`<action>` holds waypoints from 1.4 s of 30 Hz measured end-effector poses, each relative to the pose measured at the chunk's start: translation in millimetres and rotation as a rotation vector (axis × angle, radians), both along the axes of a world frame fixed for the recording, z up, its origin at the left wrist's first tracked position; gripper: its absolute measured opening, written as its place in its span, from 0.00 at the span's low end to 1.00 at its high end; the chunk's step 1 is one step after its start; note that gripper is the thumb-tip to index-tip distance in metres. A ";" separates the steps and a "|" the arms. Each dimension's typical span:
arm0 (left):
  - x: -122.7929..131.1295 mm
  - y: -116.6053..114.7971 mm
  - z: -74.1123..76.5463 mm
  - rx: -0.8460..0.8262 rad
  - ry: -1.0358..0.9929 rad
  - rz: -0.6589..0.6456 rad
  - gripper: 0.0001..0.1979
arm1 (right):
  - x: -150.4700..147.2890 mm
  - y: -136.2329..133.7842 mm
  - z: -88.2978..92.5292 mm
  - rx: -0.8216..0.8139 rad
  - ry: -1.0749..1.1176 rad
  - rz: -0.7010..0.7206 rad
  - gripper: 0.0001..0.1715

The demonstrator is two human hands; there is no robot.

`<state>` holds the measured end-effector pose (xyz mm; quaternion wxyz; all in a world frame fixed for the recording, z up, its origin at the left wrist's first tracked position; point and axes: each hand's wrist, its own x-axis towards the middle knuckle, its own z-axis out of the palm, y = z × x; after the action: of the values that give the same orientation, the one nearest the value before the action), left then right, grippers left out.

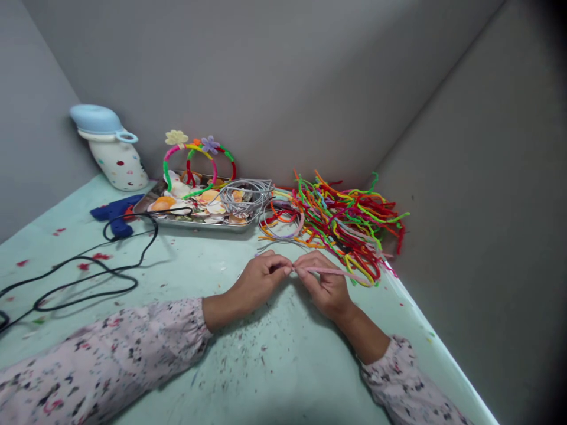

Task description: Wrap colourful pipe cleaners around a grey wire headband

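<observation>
While both hands rest on the green table (248, 378), the left hand (259, 280) and right hand (325, 286) pinch a pink pipe cleaner (336, 273) between closed fingertips. It looks light, soft and bendable, best gripped near its ends.

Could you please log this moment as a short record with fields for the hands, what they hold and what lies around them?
left hand: left hand pinches one end of the pink pipe cleaner
right hand: right hand pinches the same pipe cleaner beside the left fingers
surface: pale green table, speckled with scraps
behind the hands: heap of coloured pipe cleaners; metal tray with flower cutouts and grey headbands
on the tray: wrapped headbands with flowers
far left: blue glue gun with black cord; white and blue bottle
</observation>
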<state>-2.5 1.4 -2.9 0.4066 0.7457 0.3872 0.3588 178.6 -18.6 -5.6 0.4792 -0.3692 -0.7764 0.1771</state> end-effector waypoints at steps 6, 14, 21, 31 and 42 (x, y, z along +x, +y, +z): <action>-1.9 -0.4 -0.8 0.007 -0.027 0.027 0.11 | 3.7 1.4 2.7 0.165 -0.204 0.028 0.09; -1.6 1.0 -0.4 -0.039 -0.050 0.067 0.09 | 8.8 6.5 4.1 0.242 -0.437 0.078 0.14; -0.5 1.5 0.0 -0.041 -0.047 0.101 0.08 | 8.5 5.3 4.8 0.255 -0.506 0.098 0.17; -0.7 0.3 0.6 0.025 0.013 0.115 0.09 | 6.8 7.1 -2.6 0.162 -0.195 -0.017 0.14; 0.3 -2.5 0.8 0.031 0.024 0.093 0.09 | 0.2 4.4 -4.3 0.029 -0.248 -0.084 0.06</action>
<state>-2.2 -1.1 -2.1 0.3732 0.7372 0.4206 0.3745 178.8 -14.2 -9.9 0.3918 -0.4136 -0.8159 0.0987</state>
